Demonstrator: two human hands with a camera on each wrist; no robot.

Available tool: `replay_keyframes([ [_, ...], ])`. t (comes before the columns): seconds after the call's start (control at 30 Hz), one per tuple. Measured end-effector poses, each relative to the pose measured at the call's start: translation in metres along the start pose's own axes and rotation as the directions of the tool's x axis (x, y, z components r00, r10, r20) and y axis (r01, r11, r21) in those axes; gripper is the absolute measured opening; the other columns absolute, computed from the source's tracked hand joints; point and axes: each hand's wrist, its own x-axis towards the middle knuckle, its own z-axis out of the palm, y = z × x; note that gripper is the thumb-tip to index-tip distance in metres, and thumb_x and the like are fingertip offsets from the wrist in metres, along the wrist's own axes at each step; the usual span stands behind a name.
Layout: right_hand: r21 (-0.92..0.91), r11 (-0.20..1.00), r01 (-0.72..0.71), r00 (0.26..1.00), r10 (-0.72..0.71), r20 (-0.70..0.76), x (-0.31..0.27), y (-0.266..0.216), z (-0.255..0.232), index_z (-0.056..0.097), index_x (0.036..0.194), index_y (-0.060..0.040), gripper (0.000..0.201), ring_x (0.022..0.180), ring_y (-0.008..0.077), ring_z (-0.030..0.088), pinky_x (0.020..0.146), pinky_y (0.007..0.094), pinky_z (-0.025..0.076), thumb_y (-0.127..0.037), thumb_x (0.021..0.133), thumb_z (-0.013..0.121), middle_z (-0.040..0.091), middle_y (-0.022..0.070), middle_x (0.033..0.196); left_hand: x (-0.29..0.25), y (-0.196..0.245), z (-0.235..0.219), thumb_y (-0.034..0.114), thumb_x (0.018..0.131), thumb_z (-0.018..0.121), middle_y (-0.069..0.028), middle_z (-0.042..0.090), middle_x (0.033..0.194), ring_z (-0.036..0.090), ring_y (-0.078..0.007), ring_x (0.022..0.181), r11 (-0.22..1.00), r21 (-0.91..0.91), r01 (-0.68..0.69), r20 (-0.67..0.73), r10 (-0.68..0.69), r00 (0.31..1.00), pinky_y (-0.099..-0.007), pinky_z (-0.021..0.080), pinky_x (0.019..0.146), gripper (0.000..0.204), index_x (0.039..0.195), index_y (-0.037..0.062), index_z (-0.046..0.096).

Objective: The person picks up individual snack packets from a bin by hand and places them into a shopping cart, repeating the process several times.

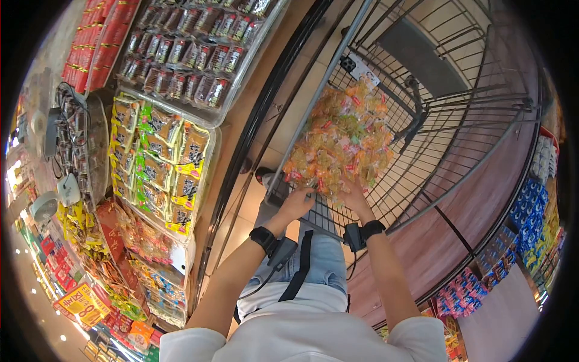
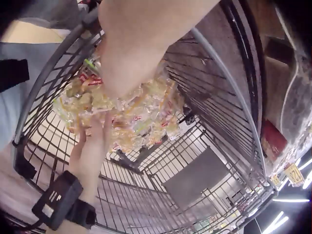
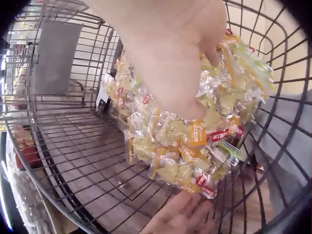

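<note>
A bulky heap of small clear-wrapped snacks [image 1: 347, 142], yellowish with orange and red labels, sits in the wire shopping cart [image 1: 446, 145] in front of me. My left hand [image 1: 295, 205] is at its near left edge; in the right wrist view the fingers of the left hand [image 3: 183, 214] extend straight along the lower edge of the wrapped snacks [image 3: 190, 156]. My right hand [image 1: 357, 200] reaches onto the near right side. Seen from the right wrist, the right hand [image 3: 170, 58] lies spread over the packets, thumb and fingers apart, its fingertips partly hidden.
On the left stands a display with trays of dark wrapped bars [image 1: 187, 54] and yellow packets [image 1: 160, 163]. A grey panel [image 1: 422, 57] is at the cart's far end. Blue packets [image 1: 531, 208] hang on shelving at the right.
</note>
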Motion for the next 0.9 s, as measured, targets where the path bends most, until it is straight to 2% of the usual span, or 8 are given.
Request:
replay_keyframes([
  [0.17,-0.085,0.995,0.044,0.998,-0.047,-0.037,0.011,0.019,0.015,0.044,0.112,-0.0037,0.046,0.113,0.0346,0.029,0.092,0.0383,0.025,-0.014,0.068,0.055,0.032,0.0233,0.119,-0.002,-0.002,0.01,0.02,0.069,0.052,-0.0179,0.049,0.1,0.047,-0.0304,0.094,0.987,-0.05,0.156,0.035,-0.154,0.987,-0.033,0.037,0.081,0.036,0.099,-0.0001,0.05],
  [0.27,0.026,0.994,0.11,0.993,-0.109,-0.043,0.003,0.018,0.011,0.045,0.106,0.0014,0.041,0.094,0.0292,0.046,0.081,0.0348,0.037,-0.009,0.068,0.055,0.048,0.0165,0.102,-0.002,-0.013,0.018,0.02,0.069,0.053,-0.0174,0.049,0.101,0.048,-0.0288,0.094,0.968,-0.174,0.184,-0.06,-0.196,0.979,-0.0327,0.037,0.081,0.04,0.103,-0.0003,0.047],
  [0.37,0.389,0.918,-0.081,0.992,0.113,-0.061,-0.023,0.01,0.004,0.048,0.093,0.001,0.026,0.08,0.0203,0.053,0.07,0.0299,0.044,-0.001,0.068,0.053,0.053,0.0088,0.086,-0.005,-0.014,0.026,0.024,0.069,0.056,-0.0174,0.049,0.102,0.048,-0.026,0.094,0.941,-0.31,0.136,-0.194,-0.203,0.96,-0.032,0.038,0.081,0.05,0.11,-0.0006,0.04],
  [0.43,0.904,0.388,-0.182,0.983,0.081,0.163,-0.048,-0.017,-0.009,0.044,0.084,-0.0024,0.019,0.077,0.0151,0.053,0.067,0.0295,0.047,0.005,0.068,0.05,0.05,0.0057,0.084,-0.009,-0.004,0.027,0.028,0.07,0.059,-0.0173,0.049,0.101,0.048,-0.024,0.093,0.927,-0.362,0.095,-0.244,-0.193,0.95,-0.0312,0.038,0.08,0.056,0.113,-0.0009,0.036],
  [0.57,0.946,0.289,-0.15,0.962,-0.178,0.207,-0.088,-0.071,-0.025,0.041,0.09,-0.0029,0.026,0.077,0.0164,0.054,0.067,0.0297,0.048,0.008,0.068,0.046,0.05,0.0072,0.086,-0.046,0.038,0.001,0.031,0.074,0.057,-0.0093,0.051,0.09,0.049,-0.0132,0.078,0.673,-0.739,0.04,-0.132,-0.202,0.971,-0.0237,0.04,0.065,0.054,0.112,-0.0008,0.035],
  [0.63,0.924,0.341,-0.172,0.946,-0.206,0.251,-0.106,-0.106,-0.029,0.041,0.095,-0.0025,0.03,0.078,0.0172,0.054,0.067,0.0295,0.048,0.009,0.067,0.045,0.051,0.0071,0.086,-0.073,0.044,-0.017,0.028,0.077,0.055,-0.0049,0.052,0.083,0.05,-0.0096,0.071,0.61,-0.791,0.046,-0.061,-0.152,0.986,-0.021,0.04,0.059,0.045,0.109,-0.0003,0.041],
  [0.8,0.757,0.621,-0.203,0.848,-0.276,0.453,-0.121,-0.167,0.002,0.044,0.101,-0.0019,0.026,0.079,0.0125,0.053,0.07,0.0269,0.046,-0.005,0.075,0.051,0.052,0.003,0.087,-0.144,0.045,-0.066,0.025,0.077,0.055,0.0036,0.048,0.054,0.041,-0.0031,0.047,0.794,-0.584,-0.169,-0.395,-0.096,0.914,-0.0181,0.033,0.043,0.025,0.075,0.0008,0.058],
  [0.9,0.57,0.817,0.084,0.762,-0.421,0.492,-0.118,-0.201,0.034,0.052,0.092,-0.0018,0.019,0.072,0.0066,0.05,0.062,0.0213,0.041,-0.012,0.077,0.054,0.053,0.0005,0.079,-0.191,0.029,-0.092,0.027,0.077,0.056,0.0014,0.05,0.054,0.041,-0.003,0.045,0.824,-0.493,-0.28,-0.589,-0.079,0.804,-0.0189,0.032,0.039,0.027,0.074,-0.0002,0.058],
])
